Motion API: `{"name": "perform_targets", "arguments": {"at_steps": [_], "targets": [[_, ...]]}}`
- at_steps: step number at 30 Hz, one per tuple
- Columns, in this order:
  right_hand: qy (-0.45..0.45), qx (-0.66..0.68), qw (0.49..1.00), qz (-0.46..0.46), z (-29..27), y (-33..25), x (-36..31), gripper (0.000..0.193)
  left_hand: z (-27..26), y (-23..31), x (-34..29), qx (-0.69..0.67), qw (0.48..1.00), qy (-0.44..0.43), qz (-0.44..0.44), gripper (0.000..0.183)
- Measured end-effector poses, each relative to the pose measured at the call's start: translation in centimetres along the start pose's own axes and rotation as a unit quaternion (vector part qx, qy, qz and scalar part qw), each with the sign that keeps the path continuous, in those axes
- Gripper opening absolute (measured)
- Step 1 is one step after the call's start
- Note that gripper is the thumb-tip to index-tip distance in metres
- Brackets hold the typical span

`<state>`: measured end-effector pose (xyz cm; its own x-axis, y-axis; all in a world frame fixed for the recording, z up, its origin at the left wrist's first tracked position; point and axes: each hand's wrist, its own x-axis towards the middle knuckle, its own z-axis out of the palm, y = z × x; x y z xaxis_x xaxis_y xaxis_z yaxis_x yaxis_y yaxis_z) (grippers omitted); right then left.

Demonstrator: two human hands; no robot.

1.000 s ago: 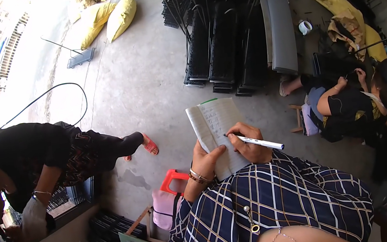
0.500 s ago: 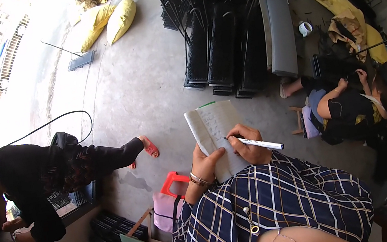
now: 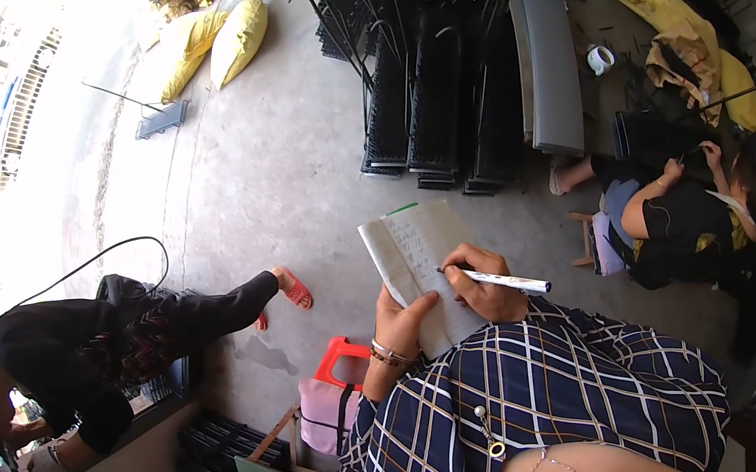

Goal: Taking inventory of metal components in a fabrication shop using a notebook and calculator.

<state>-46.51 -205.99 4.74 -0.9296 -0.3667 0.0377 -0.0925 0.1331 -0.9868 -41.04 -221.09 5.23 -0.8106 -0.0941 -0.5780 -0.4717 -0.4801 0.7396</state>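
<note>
An open notebook (image 3: 431,228) with lined pages and handwriting is held in front of my chest. My left hand (image 3: 397,320) grips its lower left edge, the thumb lying across the page. Between the fingers of my right hand (image 3: 480,287) is a white pen (image 3: 519,284), closed in a writing grip. The pen's tip meets the page near the written lines, and its dark end points to the right. Bracelets circle my left wrist.
Black metal racks (image 3: 432,79) are stacked ahead, beside a grey panel (image 3: 550,70). Yellow sacks (image 3: 238,39) lie far left. A person in black (image 3: 99,344) bends at the left; seated people (image 3: 690,206) work at the right. A red stool (image 3: 340,360) stands near my left arm.
The person in black at the left has bent lower and shifted their arms. My hands, the notebook and the pen stay almost where they were.
</note>
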Motion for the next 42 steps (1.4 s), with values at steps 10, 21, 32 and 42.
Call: {"name": "perform_targets", "arguments": {"at_steps": [10,21,32,42], "targets": [[0.015,0.124,0.981,0.146,-1.0,0.7,0.2,0.012,0.1,-0.8,1.4,-0.017,0.999,-0.01,-0.039,0.044],[0.031,0.23,0.959,0.161,-2.4,1.6,0.5,0.017,-2.5,-0.7,2.8,-0.034,0.999,0.038,-0.009,0.052],[0.141,0.21,0.959,0.124,0.2,3.1,-1.6,0.019,-6.6,1.2,5.7,0.012,0.999,-0.007,-0.03,0.05],[0.147,0.127,0.974,0.121,12.2,-0.7,-4.1,0.017,-16.9,3.5,2.5,0.01,0.998,-0.054,-0.032,0.048]]}}
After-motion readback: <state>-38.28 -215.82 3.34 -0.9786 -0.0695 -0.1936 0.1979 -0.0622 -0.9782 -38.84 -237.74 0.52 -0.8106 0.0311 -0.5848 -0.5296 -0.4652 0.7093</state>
